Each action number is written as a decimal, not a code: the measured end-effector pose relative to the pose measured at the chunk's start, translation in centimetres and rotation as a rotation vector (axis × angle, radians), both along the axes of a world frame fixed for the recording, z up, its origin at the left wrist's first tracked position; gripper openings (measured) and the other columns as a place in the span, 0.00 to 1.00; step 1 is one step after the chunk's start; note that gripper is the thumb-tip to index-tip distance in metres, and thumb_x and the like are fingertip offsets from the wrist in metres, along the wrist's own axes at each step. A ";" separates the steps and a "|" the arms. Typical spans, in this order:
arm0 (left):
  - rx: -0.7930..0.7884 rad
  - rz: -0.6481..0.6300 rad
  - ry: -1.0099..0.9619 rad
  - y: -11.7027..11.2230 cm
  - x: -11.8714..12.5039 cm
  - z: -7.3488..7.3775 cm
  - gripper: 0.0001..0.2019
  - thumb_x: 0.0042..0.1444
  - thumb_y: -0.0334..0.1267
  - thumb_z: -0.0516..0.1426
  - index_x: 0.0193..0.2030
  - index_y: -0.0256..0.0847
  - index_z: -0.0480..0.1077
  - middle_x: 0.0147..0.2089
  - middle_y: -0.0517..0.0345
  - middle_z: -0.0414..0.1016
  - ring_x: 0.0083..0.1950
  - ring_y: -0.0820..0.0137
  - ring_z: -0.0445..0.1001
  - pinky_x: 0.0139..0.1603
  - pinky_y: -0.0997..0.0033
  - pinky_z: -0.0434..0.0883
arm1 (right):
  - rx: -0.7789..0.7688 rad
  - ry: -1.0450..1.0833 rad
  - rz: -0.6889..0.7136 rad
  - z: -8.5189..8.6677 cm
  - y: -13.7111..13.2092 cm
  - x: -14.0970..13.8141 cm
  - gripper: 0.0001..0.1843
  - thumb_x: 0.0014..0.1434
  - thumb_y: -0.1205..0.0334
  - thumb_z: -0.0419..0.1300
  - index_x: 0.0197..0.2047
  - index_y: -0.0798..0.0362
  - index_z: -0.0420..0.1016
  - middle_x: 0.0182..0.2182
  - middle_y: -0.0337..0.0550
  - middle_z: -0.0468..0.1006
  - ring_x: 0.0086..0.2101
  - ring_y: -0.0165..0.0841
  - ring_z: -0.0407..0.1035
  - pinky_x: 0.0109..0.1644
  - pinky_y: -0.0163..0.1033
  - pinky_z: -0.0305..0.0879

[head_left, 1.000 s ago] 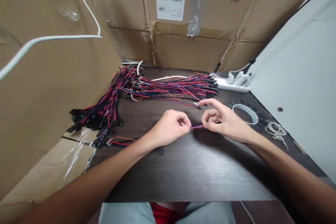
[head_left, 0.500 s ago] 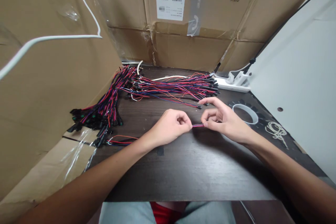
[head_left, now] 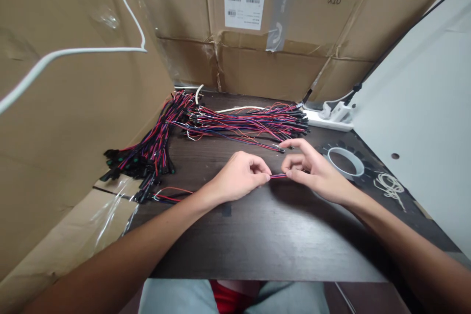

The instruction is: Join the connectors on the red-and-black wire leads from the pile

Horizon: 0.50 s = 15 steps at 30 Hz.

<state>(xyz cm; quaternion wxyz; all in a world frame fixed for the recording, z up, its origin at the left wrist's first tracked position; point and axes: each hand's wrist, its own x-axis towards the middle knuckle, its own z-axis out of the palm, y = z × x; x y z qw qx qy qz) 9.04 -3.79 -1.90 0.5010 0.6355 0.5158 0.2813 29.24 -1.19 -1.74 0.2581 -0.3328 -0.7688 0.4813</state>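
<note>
My left hand point(head_left: 239, 176) and my right hand point(head_left: 312, 169) meet over the middle of the dark table point(head_left: 265, 240). Both are closed in a pinch on a short red and blue wire lead point(head_left: 278, 175) stretched between the fingertips. My right index finger sticks out above the pinch. A red and black lead point(head_left: 167, 195) trails on the table left of my left wrist. Behind the hands lies a pile of red, blue and black wire leads point(head_left: 250, 125). A second bundle with black connectors point(head_left: 147, 154) lies at the left.
Cardboard boxes point(head_left: 73, 122) wall in the table at the left and back. A white power strip point(head_left: 327, 115) sits at the back right. A roll of tape point(head_left: 345, 162) and a tangle of white ties point(head_left: 390, 184) lie right of my right hand, beside a white panel point(head_left: 423, 122).
The hands have drawn slightly closer, so less of the lead shows between them. The view has tilted a little.
</note>
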 end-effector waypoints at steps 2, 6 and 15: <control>-0.027 -0.026 0.012 -0.1 0.0 -0.2 0.06 0.50 0.33 0.56 0.30 0.34 0.72 0.21 0.62 0.69 0.18 0.79 0.64 0.19 0.82 0.58 | 0.079 -0.079 0.042 0.0 0.0 0.2 0.22 0.60 0.65 0.52 0.56 0.51 0.52 0.30 0.38 0.69 0.28 0.30 0.64 0.32 0.35 0.59; 0.033 -0.059 0.053 -0.1 0.0 -0.5 0.05 0.49 0.31 0.55 0.28 0.34 0.72 0.20 0.62 0.69 0.18 0.80 0.64 0.21 0.82 0.60 | 0.297 -0.227 0.096 0.1 -0.3 0.2 0.26 0.60 0.68 0.51 0.60 0.50 0.50 0.29 0.37 0.71 0.31 0.31 0.66 0.41 0.40 0.63; 0.185 -0.048 0.109 -0.1 0.3 -0.5 0.06 0.46 0.27 0.56 0.24 0.34 0.74 0.21 0.61 0.72 0.24 0.78 0.67 0.28 0.80 0.61 | 0.299 -0.172 0.037 -0.6 -1.4 -1.0 0.27 0.59 0.71 0.51 0.61 0.49 0.50 0.29 0.37 0.72 0.29 0.31 0.69 0.38 0.38 0.65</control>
